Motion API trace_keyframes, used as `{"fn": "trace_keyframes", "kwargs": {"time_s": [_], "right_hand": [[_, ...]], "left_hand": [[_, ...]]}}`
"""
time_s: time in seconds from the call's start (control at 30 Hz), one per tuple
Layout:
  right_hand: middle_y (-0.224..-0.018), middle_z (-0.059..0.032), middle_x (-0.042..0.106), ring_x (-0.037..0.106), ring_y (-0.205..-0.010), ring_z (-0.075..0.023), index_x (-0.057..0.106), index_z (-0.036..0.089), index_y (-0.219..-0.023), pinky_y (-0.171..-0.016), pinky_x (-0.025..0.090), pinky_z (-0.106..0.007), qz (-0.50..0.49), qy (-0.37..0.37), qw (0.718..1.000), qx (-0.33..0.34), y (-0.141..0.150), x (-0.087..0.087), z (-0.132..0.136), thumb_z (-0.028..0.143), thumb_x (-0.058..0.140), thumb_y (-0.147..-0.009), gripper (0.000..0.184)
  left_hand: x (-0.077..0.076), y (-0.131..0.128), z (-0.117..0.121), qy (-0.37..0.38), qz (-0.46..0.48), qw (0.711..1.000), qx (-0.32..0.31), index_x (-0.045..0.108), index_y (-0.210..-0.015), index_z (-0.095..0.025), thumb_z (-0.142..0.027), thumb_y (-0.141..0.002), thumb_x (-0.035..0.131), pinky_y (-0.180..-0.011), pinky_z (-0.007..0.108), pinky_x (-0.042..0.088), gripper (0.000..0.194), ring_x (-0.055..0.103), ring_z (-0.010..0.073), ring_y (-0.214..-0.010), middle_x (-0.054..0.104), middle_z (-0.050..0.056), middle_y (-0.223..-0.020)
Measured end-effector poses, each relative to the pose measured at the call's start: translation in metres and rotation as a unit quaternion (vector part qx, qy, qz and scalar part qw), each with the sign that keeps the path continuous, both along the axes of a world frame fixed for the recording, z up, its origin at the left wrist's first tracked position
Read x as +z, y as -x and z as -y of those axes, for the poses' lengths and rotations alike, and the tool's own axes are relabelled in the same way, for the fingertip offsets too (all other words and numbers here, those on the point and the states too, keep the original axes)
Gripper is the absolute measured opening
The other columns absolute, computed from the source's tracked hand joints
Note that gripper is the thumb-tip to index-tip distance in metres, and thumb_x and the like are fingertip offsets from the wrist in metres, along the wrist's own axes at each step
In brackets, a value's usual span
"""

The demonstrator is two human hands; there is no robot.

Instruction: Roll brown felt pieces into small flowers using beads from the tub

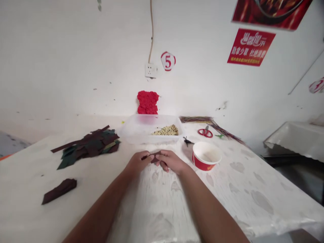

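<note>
Between my hands is a small dark brown strip that looks like crepe paper or thin cloth. My left hand is closed, pinching its left end with thumb and fingers. The other end is pinched by my right hand, whose fingers curl underneath. Both hands are over the table, just in front of a translucent plastic tray. Inside that tray, on the right, lies a heap of pale and dark small pieces. A folded dark brown piece rests at the left.
A pile of dark green and brown strips lies left. Right of my hands stand a red-and-white paper bowl and red-handled scissors. Thin wires run along the back. Crumpled red material is against the wall.
</note>
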State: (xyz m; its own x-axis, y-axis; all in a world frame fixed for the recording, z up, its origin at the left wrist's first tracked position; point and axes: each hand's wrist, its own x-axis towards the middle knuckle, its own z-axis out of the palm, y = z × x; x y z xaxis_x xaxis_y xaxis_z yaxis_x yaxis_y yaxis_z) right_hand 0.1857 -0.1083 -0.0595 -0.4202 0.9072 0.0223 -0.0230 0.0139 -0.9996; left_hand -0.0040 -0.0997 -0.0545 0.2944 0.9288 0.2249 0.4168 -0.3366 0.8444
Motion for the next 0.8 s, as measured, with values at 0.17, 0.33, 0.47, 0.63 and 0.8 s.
{"fn": "trace_keyframes", "kwargs": {"time_s": [0.17, 0.33, 0.47, 0.63, 0.8], "right_hand": [[-0.065, 0.0008, 0.064, 0.045, -0.037, -0.0048, 0.058, 0.015, -0.078, -0.035, 0.032, -0.018, -0.026, 0.012, 0.999, -0.015, -0.002, -0.001, -0.002, 0.035, 0.059, -0.084, 0.022], [-0.067, 0.0015, 0.065, 0.048, -0.038, -0.0061, 0.057, 0.016, -0.082, -0.033, 0.035, -0.018, -0.049, 0.012, 0.998, -0.041, 0.000, -0.004, -0.006, 0.037, 0.063, -0.080, 0.022], [-0.065, 0.0024, 0.064, 0.047, -0.036, -0.0070, 0.060, 0.017, -0.086, -0.030, 0.036, -0.019, -0.057, 0.000, 0.997, -0.058, 0.003, -0.005, -0.004, 0.036, 0.063, -0.079, 0.021], [-0.059, 0.0051, 0.061, 0.047, -0.034, -0.0074, 0.059, 0.018, -0.089, -0.028, 0.035, -0.018, -0.062, -0.016, 0.992, -0.106, 0.007, -0.007, -0.002, 0.033, 0.060, -0.080, 0.017], [-0.059, 0.0049, 0.061, 0.048, -0.033, -0.0085, 0.059, 0.018, -0.093, -0.026, 0.034, -0.018, -0.056, -0.007, 0.992, -0.109, 0.009, -0.006, -0.002, 0.030, 0.057, -0.079, 0.019]], "left_hand": [[-0.002, 0.002, -0.009, 0.016, 0.044, 0.999, -0.004, 0.060, -0.061, -0.016, -0.042, -0.085, 0.044, -0.059, 0.026, 0.038, 0.039, 0.052, 0.0150, -0.059, 0.058, 0.001, -0.058], [-0.002, 0.001, -0.011, 0.029, 0.045, 0.998, 0.033, 0.070, -0.086, -0.016, -0.029, -0.077, 0.054, -0.057, 0.026, 0.038, 0.023, 0.055, 0.0159, -0.061, 0.061, 0.000, -0.061], [0.002, 0.000, -0.007, 0.019, 0.020, 0.999, 0.047, 0.072, -0.087, -0.016, -0.029, -0.077, 0.056, -0.058, 0.026, 0.040, 0.023, 0.058, 0.0159, -0.062, 0.064, 0.000, -0.062], [0.000, 0.001, -0.009, 0.015, 0.032, 0.998, 0.060, 0.072, -0.088, -0.017, -0.031, -0.076, 0.059, -0.060, 0.025, 0.044, 0.023, 0.063, 0.0165, -0.065, 0.068, 0.001, -0.066], [-0.003, 0.001, -0.010, 0.014, 0.037, 0.998, 0.056, 0.073, -0.087, -0.019, -0.028, -0.076, 0.060, -0.060, 0.024, 0.045, 0.020, 0.064, 0.0158, -0.065, 0.068, -0.001, -0.064]]}}
